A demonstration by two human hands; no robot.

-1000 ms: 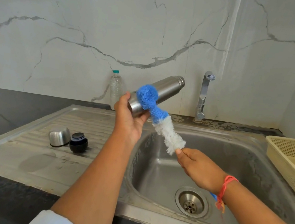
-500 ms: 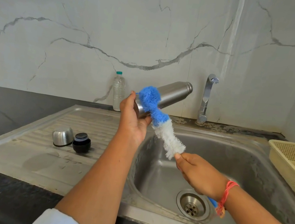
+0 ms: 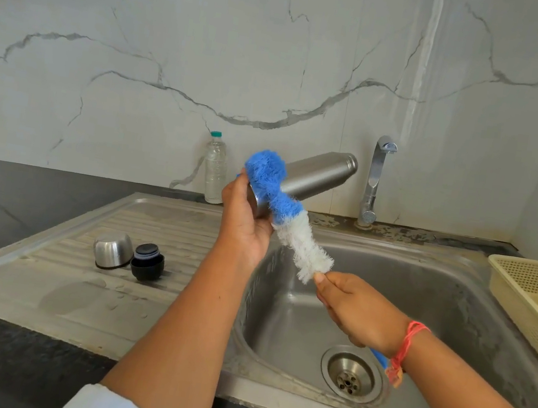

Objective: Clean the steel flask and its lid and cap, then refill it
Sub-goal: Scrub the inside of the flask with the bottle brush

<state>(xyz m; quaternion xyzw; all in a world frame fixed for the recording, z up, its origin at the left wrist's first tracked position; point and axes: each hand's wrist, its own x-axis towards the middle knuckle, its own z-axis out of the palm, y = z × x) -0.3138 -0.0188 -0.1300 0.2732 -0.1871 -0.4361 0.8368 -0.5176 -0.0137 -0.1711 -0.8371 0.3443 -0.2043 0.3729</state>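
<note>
flask: steel flask [image 3: 316,176] held in the air over the back-left corner of the sink basin [image 3: 437,296]; tilted, narrow neck end up and toward the tap [image 3: 375,180]; mouth faces away, inside not visible
left hand: left hand [image 3: 245,224] wrapped round the flask's base end, thumb on top
right hand: right hand [image 3: 359,313] closed on the handle of the bottle brush [image 3: 303,246] just under the white bristles; blue handle tip pokes out by the wrist
brush: blue head bent over the flask's outer wall at the base end, touching the left thumb; white part hangs free over the basin
just changed: a second ago a strip of bare steel showed between thumb and blue head; now none, so the head has slid down toward the base
meaning: judged an outside scrub stroke along the body; flask cleaning underway, inside scrub and rinse not evident, refill well off
other differences: flask and both hands sit slightly right and lower in view; that looks mostly like head movement; tilt about the same
cap and lid: steel cap [image 3: 112,250] and black lid [image 3: 147,262] touching side by side mid drainboard [image 3: 40,292], unmoved and untouched
tap: no water running, as before
rest: plastic water bottle [image 3: 215,168] at the back edge of the worktop beside the wall; cream basket [image 3: 537,303] at the basin's right edge
</note>
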